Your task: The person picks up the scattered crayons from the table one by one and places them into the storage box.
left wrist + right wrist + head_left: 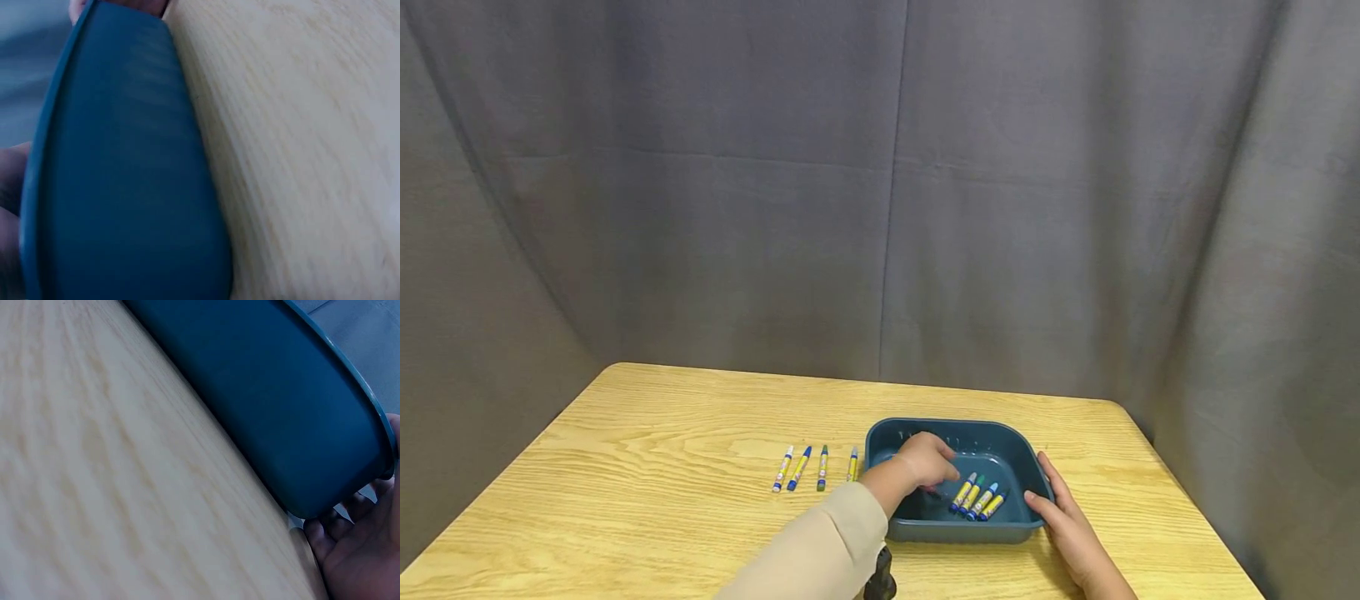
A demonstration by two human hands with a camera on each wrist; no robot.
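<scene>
grey cloth backdrop (880, 183) hangs behind everything. wooden table (662, 517) fills the lower part of the head view, light grain. dark teal plastic bin (1000, 437) sits on the table right of centre, near the front edge; its outer wall fills both wrist views, blurred. beige sleeve (820, 550) runs in from the bottom toward the bin. left hand (925, 460) reaches over the bin's left rim and sits inside it, fingers curled downward just beside the crayons; cannot tell if it pinches anything, the fingertips are hidden under the hand. right hand (1067, 521) lies against the bin's right outer wall, fingers fairly straight, touching the rim, holding nothing else. four crayons in the bin (977, 497) lie side by side on its floor, tilted, yellow-blue wrappers with blue and green tips, just right of the left hand. four crayons on the table (816, 467) lie in a loose row left of the bin, apart from each other, the rightmost just beside the bin wall.
</scene>
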